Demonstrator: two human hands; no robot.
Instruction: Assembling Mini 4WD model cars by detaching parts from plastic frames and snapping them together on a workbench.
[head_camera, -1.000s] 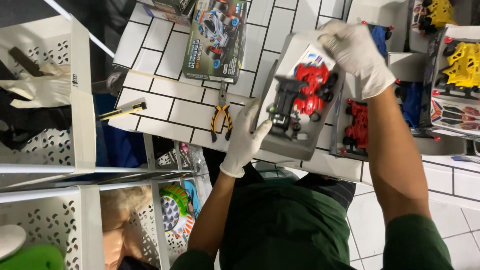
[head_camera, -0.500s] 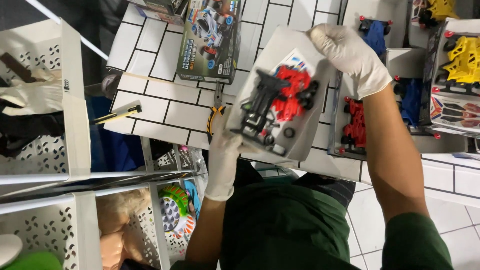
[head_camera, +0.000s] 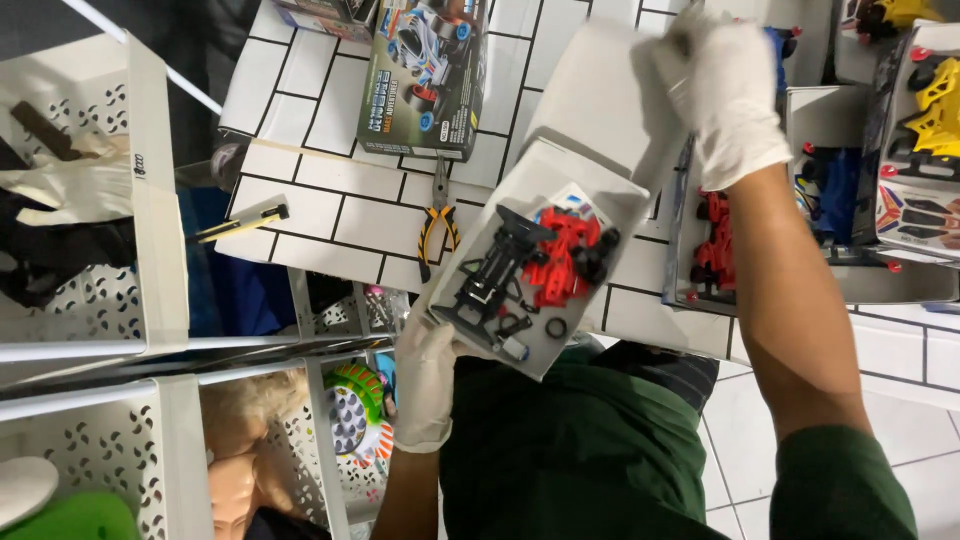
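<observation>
Toy-car kit box (head_camera: 535, 270) — a shallow white open box holding loose black and red parts (head_camera: 535, 262) — is held tilted above the edge of the white tiled table (head_camera: 300, 215), partly over the person's lap. It is supported from below at its near corner by the left hand (head_camera: 428, 375), gloved in white, with the fingers curled under the cardboard. The right hand (head_camera: 722, 95), also gloved, is closed around the far upper end, where a white lid or flap (head_camera: 600, 100) is gripped; how firmly cannot be told.

The main risk is judged to be spillage. The box is slanted, and small pieces — a black ring (head_camera: 556, 327) and a little silver-blue part (head_camera: 512, 348) — lie loose near the low edge. If the tilt is increased, these could be slid out onto the lap or floor and lost. Grip may also be weakened by the gloves, so the box could be dropped from the single corner hold.

Yellow-handled pliers (head_camera: 437, 222) lie on the table just beside the box, and a printed toy-car box (head_camera: 425, 75) lies further off. The pliers could be knocked if the box is swung down carelessly. Another open box with a red car (head_camera: 715, 245) sits to the right, close enough to be bumped by the forearm.
</observation>
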